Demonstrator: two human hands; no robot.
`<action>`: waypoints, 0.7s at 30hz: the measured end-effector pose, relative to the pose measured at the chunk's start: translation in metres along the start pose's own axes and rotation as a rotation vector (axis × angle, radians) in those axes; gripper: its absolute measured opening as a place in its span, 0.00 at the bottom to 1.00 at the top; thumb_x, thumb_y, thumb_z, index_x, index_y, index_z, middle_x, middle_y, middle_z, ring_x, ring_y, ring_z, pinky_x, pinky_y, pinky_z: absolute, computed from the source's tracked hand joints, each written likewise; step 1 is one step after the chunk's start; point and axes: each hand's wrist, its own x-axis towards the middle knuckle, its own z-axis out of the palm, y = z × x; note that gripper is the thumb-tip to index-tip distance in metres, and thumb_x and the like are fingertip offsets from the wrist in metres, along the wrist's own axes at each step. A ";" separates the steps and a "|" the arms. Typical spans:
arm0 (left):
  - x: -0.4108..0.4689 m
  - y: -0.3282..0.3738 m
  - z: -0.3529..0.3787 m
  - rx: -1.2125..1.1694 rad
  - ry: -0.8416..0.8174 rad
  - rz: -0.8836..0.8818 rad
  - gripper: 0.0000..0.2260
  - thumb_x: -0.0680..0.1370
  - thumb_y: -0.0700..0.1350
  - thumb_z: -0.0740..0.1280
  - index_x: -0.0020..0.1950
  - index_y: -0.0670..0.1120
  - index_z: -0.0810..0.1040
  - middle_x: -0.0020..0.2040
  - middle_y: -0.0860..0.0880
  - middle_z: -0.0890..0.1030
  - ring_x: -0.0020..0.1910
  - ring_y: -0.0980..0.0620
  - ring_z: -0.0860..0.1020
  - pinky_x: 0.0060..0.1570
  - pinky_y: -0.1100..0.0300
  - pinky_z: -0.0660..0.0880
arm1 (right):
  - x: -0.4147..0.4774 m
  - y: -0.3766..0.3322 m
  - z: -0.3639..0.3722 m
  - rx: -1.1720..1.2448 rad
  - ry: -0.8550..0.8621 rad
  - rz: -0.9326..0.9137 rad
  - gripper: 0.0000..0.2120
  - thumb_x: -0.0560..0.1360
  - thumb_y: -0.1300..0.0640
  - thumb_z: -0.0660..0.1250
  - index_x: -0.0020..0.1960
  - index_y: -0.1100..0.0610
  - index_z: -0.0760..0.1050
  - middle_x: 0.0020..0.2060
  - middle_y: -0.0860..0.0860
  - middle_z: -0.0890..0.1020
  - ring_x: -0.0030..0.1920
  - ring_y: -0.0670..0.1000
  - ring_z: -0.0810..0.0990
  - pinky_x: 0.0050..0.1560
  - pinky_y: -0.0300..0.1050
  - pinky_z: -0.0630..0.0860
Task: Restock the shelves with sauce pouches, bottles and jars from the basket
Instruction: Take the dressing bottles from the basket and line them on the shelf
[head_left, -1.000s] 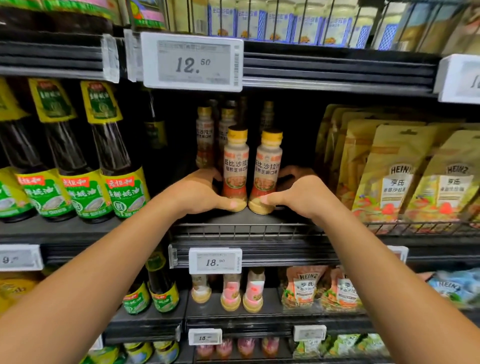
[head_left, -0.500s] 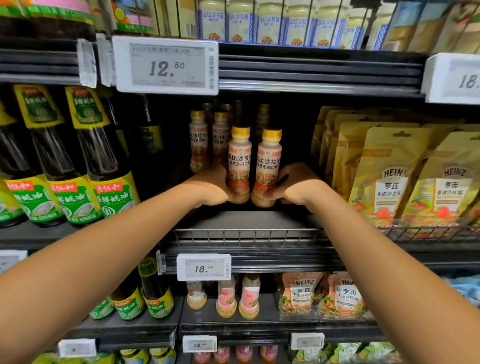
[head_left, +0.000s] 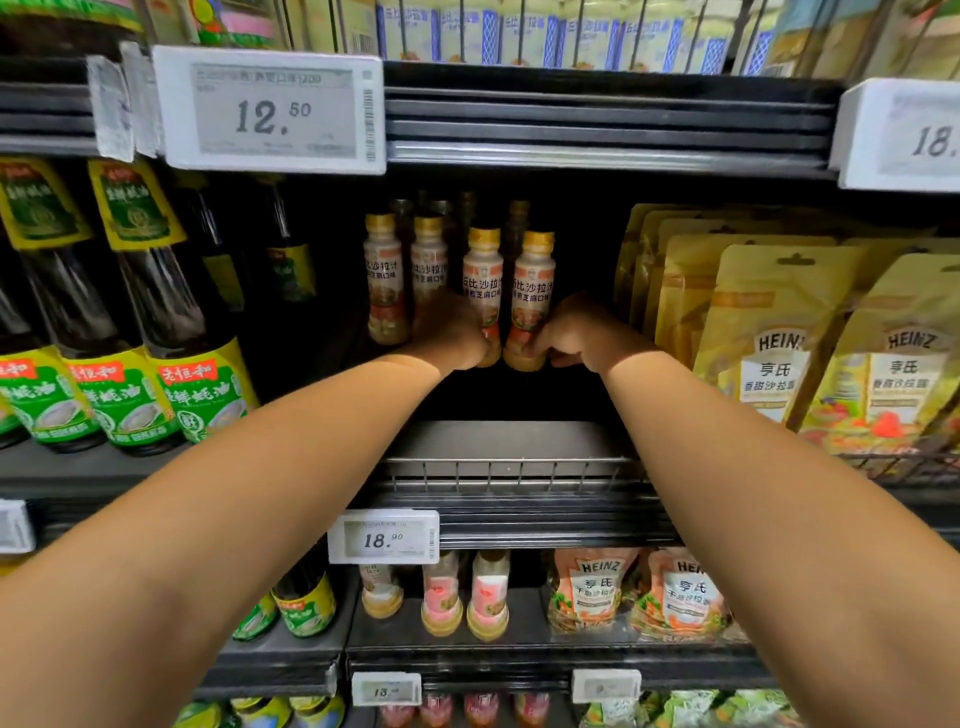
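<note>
Two yellow-capped dressing bottles stand upright and side by side, touching, deep on the middle shelf (head_left: 498, 441). The left front bottle (head_left: 482, 283) is gripped low down by the left hand (head_left: 457, 340), fingers curled round its base and hiding it. The right front bottle (head_left: 533, 291) is held at its base by the right hand (head_left: 576, 338), fingers curled against its right side. Both bases sit on the shelf floor. The two hands are near each other, with only the bottles between them.

Just beyond and to the left of the left hand stand more bottles of the same kind (head_left: 384, 280), in rows running back into shadow; how many cannot be told. Further left of that hand stand tall dark oyster sauce bottles (head_left: 171, 322) with green and yellow labels. Just right of the right hand stand rows of yellow Heinz pouches (head_left: 769, 343), upright and overlapping.

Between the hands and the person, a low wire rail (head_left: 509, 473) runs along the shelf's front edge; both forearms pass over it. Above the hands hangs a price tag reading 12.50 (head_left: 270, 111). Below them a tag reading 18.90 (head_left: 384, 540) is fixed to the shelf edge, and under it stand small pink-labelled bottles (head_left: 488, 597) and orange Heinz pouches (head_left: 592, 592).
</note>
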 end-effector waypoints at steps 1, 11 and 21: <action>0.004 0.001 0.003 0.001 0.008 -0.034 0.26 0.75 0.43 0.73 0.71 0.41 0.70 0.67 0.41 0.74 0.66 0.42 0.74 0.65 0.52 0.73 | 0.004 0.001 0.000 0.015 0.007 0.005 0.27 0.70 0.63 0.78 0.66 0.58 0.73 0.60 0.57 0.79 0.58 0.57 0.79 0.51 0.50 0.82; 0.016 0.013 0.019 0.039 0.152 -0.120 0.23 0.81 0.43 0.66 0.73 0.38 0.66 0.68 0.40 0.74 0.66 0.42 0.75 0.65 0.49 0.73 | 0.020 0.005 0.014 0.097 0.151 -0.007 0.29 0.65 0.59 0.81 0.64 0.60 0.76 0.59 0.57 0.81 0.59 0.58 0.80 0.63 0.52 0.77; 0.018 0.015 0.023 0.027 0.206 -0.131 0.23 0.83 0.41 0.61 0.76 0.38 0.59 0.69 0.39 0.73 0.67 0.40 0.74 0.64 0.49 0.71 | 0.016 0.004 0.015 0.056 0.197 -0.037 0.20 0.72 0.58 0.77 0.61 0.60 0.77 0.60 0.57 0.80 0.61 0.55 0.79 0.60 0.46 0.75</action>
